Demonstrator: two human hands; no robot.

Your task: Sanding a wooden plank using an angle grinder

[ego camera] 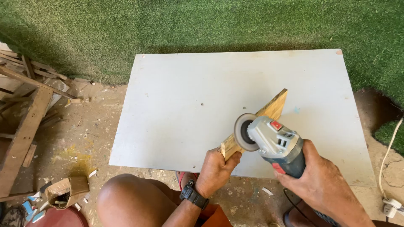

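Observation:
My left hand [217, 169], with a black watch on its wrist, grips the near end of a short wooden board [275, 106] that lies slanted on a pale grey tabletop [181, 96]. My right hand [322, 180] holds a blue and grey angle grinder [277, 145]. Its round disc [244, 131] rests against the board's edge, just above my left fingers. The board's middle is hidden behind the grinder head.
Green artificial turf [189, 25] covers the wall behind the table. A wooden frame [23, 109] leans at the left over a dusty floor with scraps. A torn cardboard piece [67, 189] lies near my knee [126, 195]. A white cable and plug [390, 201] sit at the right.

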